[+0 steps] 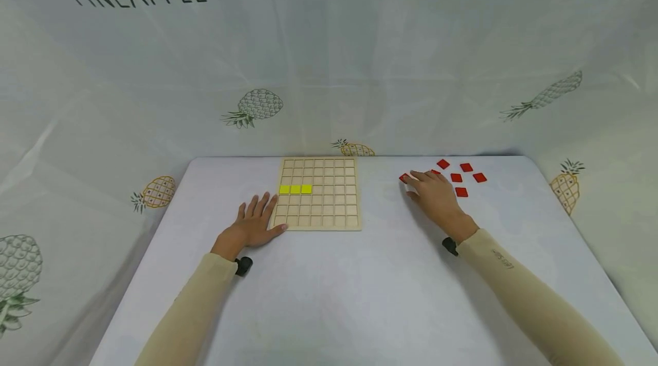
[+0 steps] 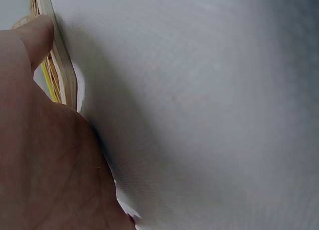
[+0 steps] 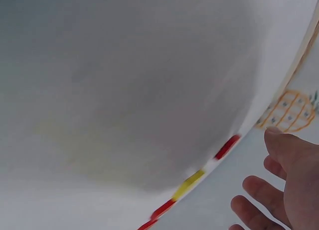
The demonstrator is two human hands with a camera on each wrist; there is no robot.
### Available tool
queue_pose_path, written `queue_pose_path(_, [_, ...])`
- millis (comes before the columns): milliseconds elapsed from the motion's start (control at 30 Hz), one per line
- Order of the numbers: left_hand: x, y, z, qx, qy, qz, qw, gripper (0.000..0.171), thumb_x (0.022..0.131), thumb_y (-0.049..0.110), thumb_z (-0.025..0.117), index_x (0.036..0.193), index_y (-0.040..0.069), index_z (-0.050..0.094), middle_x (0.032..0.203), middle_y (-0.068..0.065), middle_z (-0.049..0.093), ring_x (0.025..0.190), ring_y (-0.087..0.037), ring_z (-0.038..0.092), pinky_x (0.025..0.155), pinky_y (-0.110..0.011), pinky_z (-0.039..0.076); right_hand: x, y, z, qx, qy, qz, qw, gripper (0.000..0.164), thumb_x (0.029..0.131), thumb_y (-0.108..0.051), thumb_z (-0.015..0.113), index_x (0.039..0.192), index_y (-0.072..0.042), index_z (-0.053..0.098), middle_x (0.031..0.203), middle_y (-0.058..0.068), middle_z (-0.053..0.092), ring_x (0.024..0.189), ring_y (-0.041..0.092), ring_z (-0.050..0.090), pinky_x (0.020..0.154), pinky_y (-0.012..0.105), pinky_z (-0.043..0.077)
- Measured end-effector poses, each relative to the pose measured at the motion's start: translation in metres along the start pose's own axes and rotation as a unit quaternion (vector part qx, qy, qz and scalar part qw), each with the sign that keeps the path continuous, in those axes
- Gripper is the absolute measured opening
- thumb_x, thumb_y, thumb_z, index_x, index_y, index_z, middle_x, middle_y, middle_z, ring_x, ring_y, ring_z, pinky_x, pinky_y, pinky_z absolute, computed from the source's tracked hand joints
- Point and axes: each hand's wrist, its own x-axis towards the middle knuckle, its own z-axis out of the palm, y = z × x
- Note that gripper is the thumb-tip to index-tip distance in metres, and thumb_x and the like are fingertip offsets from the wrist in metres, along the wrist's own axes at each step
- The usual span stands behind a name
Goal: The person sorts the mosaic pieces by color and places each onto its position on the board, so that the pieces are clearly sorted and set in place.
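- While the left hand [image 1: 252, 229] lies spread, I see its thumb and a fingertip meeting the left side of the wooden grid board [image 1: 329, 206], near the middle of my head view.
- Three yellow tiles [image 1: 295, 189] sit side by side in that board, at the left end of its fourth row from the top.
- Right of centre, I have the right hand [image 1: 436, 194] with thumb and fingers apart, a red tile [image 1: 402, 177] at its fingertips; whether they touch, I cannot tell.
- Six other red tiles [image 1: 456, 177] lie scattered around that hand, one partly hidden behind it.
- My right wrist view shows a yellow piece [image 3: 188, 185] between red ones, lower centre.
- White table [image 1: 329, 292] below; pineapple-print cloth [image 1: 329, 57] across the upper frame.
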Motion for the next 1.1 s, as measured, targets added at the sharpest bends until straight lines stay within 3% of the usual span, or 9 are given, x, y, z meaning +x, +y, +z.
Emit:
queue_pose_path(367, [0.004,-0.004,0.005,0.005,0.002,0.002,1.0,0.095,0.107,0.061,0.044,0.17,0.006,-0.001,0.176,-0.022,-0.009,0.161,-0.047,-0.009,0.126,-0.067,-0.006,-0.005,0.031,-0.002,-0.022,-0.039,0.011,0.999,0.047,0.093,-0.008,0.081,0.137,0.002,0.067,0.139,0.028,0.065,0.129,0.048,0.061,0.106,0.064,0.05])
queue_pose_path(600, [0.003,-0.004,0.006,0.006,0.006,0.001,1.0,0.093,0.108,0.057,0.046,0.17,0.006,0.0,0.176,-0.022,-0.008,0.161,-0.048,-0.008,0.126,-0.067,-0.006,-0.004,0.037,-0.001,-0.017,-0.065,0.02,0.998,0.046,0.095,-0.007,0.079,0.139,0.001,0.067,0.14,0.027,0.065,0.132,0.048,0.059,0.106,0.066,0.048])
queue_pose_path(1100, [0.008,-0.007,0.006,0.02,-0.002,-0.001,0.9998,0.095,0.107,0.063,0.042,0.17,0.008,-0.003,0.176,-0.021,-0.01,0.161,-0.047,-0.009,0.126,-0.067,-0.006,0.006,0.043,0.006,-0.009,-0.073,0.01,0.997,0.037,0.095,-0.002,0.078,0.131,-0.001,0.073,0.129,0.023,0.073,0.123,0.044,0.064,0.107,0.063,0.049])
